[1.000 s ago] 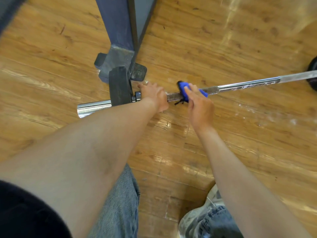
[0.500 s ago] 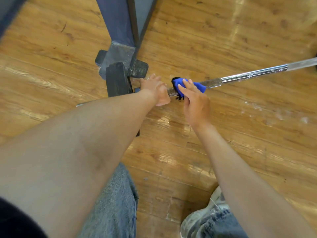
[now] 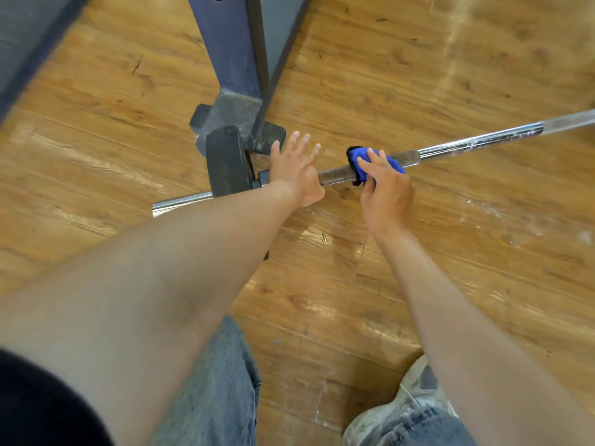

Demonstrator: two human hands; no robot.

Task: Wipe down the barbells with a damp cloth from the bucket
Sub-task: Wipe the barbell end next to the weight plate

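Note:
A chrome barbell (image 3: 467, 146) lies across the wooden floor, running from lower left to upper right, with a rough dark knurled section (image 3: 335, 175) near my hands. My right hand (image 3: 384, 191) holds a blue cloth (image 3: 359, 162) wrapped over that knurled section. My left hand (image 3: 294, 170) is over the bar beside a black weight plate (image 3: 227, 162), its fingers spread straight and its palm on the bar. No bucket is in view.
A dark blue steel rack post (image 3: 235, 53) with a grey foot plate (image 3: 238, 114) stands just behind the weight plate. The bar's bare sleeve end (image 3: 180, 201) sticks out left of the plate. My jeans-clad knees (image 3: 222, 391) are below.
My left hand has let go of the bar and spread its fingers open. My right hand stays on the bar with the blue cloth.

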